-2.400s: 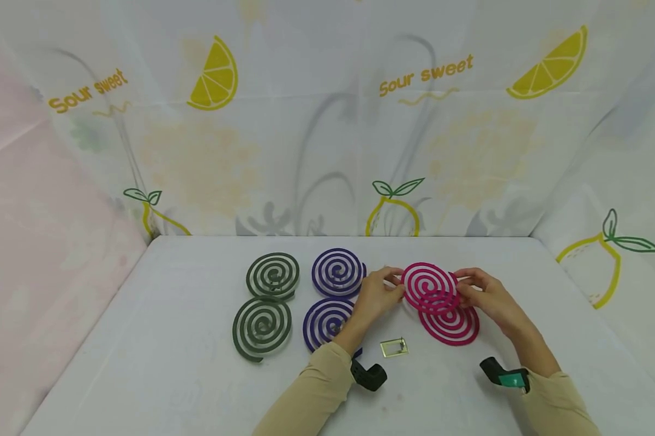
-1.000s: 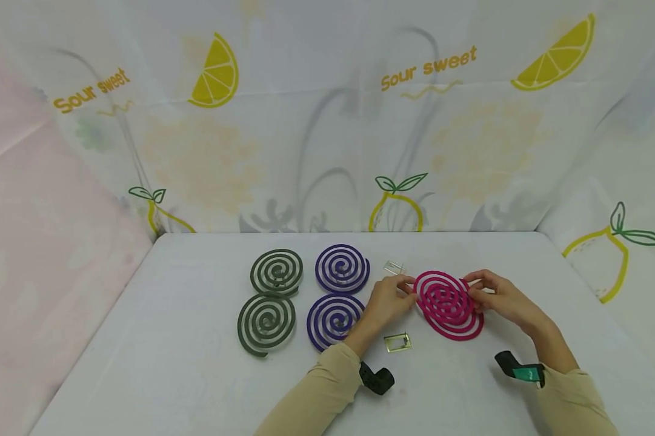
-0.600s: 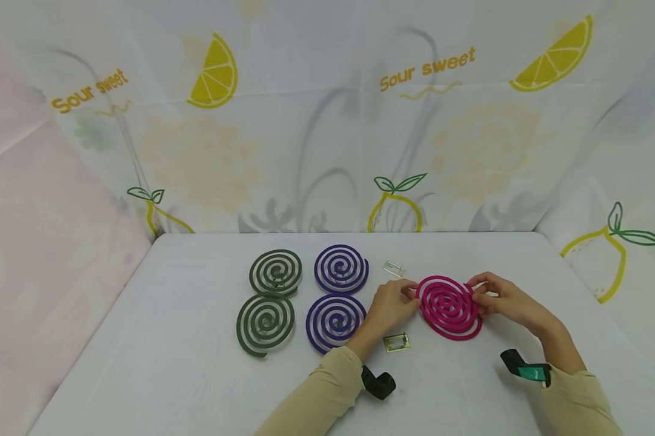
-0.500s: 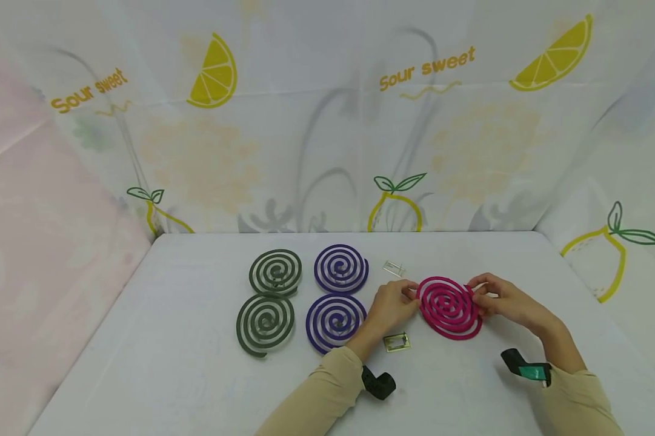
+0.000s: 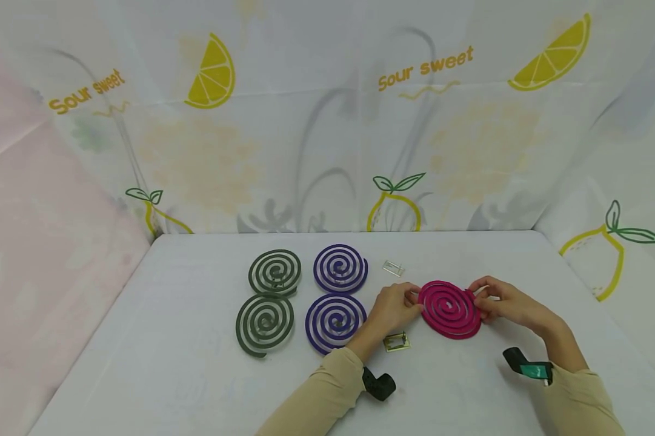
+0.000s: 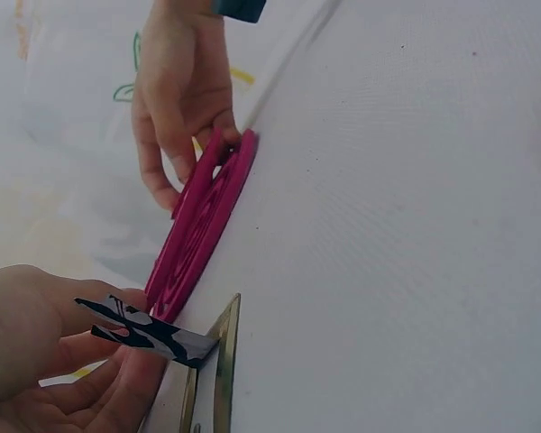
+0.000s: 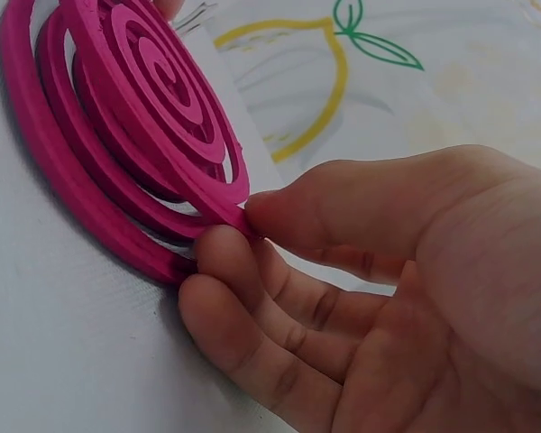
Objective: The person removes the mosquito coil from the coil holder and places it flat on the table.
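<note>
Alignment looks in hand, left grip point(image 5: 391, 309) and right grip point(image 5: 506, 304) pinching the upper pink coil point(image 5: 451, 312) over its twin point(image 7: 77, 205), three o'clock from the purple coils point(image 5: 339, 267), and a level letting-go seems called for!

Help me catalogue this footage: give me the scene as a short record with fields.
Left hand: holds the upper pink coil by its left edge
Right hand: pinches its outer end
Underneath: lower pink coil, with a visible gap
Green coils: two, leftmost
Purple coils: two, between green and pink
Frames: gold frame, pale frame, both on white table
</note>
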`<state>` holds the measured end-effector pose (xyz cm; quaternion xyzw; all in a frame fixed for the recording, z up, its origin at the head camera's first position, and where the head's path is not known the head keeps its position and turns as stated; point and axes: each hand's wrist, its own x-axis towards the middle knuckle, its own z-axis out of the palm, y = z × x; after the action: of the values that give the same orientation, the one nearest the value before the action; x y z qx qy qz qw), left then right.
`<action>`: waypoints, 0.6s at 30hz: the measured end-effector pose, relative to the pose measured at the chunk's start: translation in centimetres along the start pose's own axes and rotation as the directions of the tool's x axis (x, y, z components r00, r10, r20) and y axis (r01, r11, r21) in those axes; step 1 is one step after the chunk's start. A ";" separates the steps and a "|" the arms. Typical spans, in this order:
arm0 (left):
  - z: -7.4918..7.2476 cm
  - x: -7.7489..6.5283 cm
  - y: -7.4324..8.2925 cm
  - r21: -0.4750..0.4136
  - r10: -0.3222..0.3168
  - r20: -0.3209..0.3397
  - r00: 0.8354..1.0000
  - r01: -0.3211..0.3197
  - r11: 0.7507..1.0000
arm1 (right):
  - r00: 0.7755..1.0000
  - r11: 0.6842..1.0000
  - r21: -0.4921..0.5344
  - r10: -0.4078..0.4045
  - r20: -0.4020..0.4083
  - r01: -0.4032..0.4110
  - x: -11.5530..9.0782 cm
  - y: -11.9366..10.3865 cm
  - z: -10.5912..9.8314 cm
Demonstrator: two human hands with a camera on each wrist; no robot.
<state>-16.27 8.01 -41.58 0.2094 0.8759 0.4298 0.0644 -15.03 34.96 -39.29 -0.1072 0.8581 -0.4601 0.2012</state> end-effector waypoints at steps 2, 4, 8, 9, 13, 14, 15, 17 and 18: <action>0.0 0.0 0.0 0.004 -0.003 0.004 1.000 0.003 1.000 | 1.000 1.000 0.008 -0.004 0.010 0.004 0.0 0.1 0.0; 0.1 0.0 -0.1 0.008 -0.003 0.007 1.000 0.003 1.000 | 1.000 1.000 0.021 0.002 0.017 -0.002 0.0 0.2 0.0; 0.2 0.0 -0.1 0.020 -0.001 0.004 1.000 0.001 1.000 | 1.000 0.999 0.030 0.010 0.020 -0.010 0.0 0.3 0.0; 0.2 0.0 -0.1 0.025 0.004 0.001 1.000 -0.004 1.000 | 1.000 0.999 0.030 0.011 0.019 -0.012 0.0 0.3 -0.1; 0.3 -0.2 0.1 0.035 0.015 0.002 1.000 -0.015 0.999 | 1.000 1.000 0.022 0.014 0.013 -0.015 -0.1 0.4 -0.1; 0.3 -0.2 0.1 0.043 0.018 0.002 1.000 -0.018 0.999 | 1.000 1.000 0.017 0.013 0.013 -0.013 -0.1 0.4 -0.1; 0.3 -0.2 0.1 0.052 0.022 0.000 1.000 -0.022 0.998 | 1.000 1.000 0.015 0.016 0.012 -0.016 -0.1 0.4 -0.1; 0.4 -0.1 0.1 0.065 0.027 -0.003 1.000 -0.027 0.998 | 1.000 1.000 0.012 0.025 0.008 -0.025 -0.1 0.4 -0.1; 0.4 -0.1 0.1 0.069 0.029 -0.006 1.000 -0.028 0.997 | 1.000 0.999 0.010 0.030 0.006 -0.030 -0.1 0.4 -0.2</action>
<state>-16.04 8.31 -41.72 0.2225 0.8874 0.4009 0.0477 -15.03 35.33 -39.52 -0.0945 0.8566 -0.4612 0.2112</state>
